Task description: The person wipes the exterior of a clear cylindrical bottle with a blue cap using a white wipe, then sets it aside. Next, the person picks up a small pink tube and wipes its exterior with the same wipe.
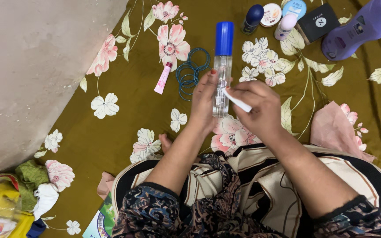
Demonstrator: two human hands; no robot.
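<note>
My left hand [204, 99] grips a tall clear bottle [222, 66] with a blue cap, held upright over the olive floral sheet [124, 110]. My right hand [259, 105] pinches a small white strip [239, 102] and presses its end against the side of the bottle. Both forearms reach out from patterned sleeves above my striped lap.
A pink tube [163, 78] and a pile of teal bangles [191, 70] lie left of the bottle. Several cosmetic jars, a dark box [318, 22] and a purple bottle [360, 28] lie at the top right. A pink cloth [334, 130] lies right. Bags [5, 207] sit bottom left by bare floor [27, 66].
</note>
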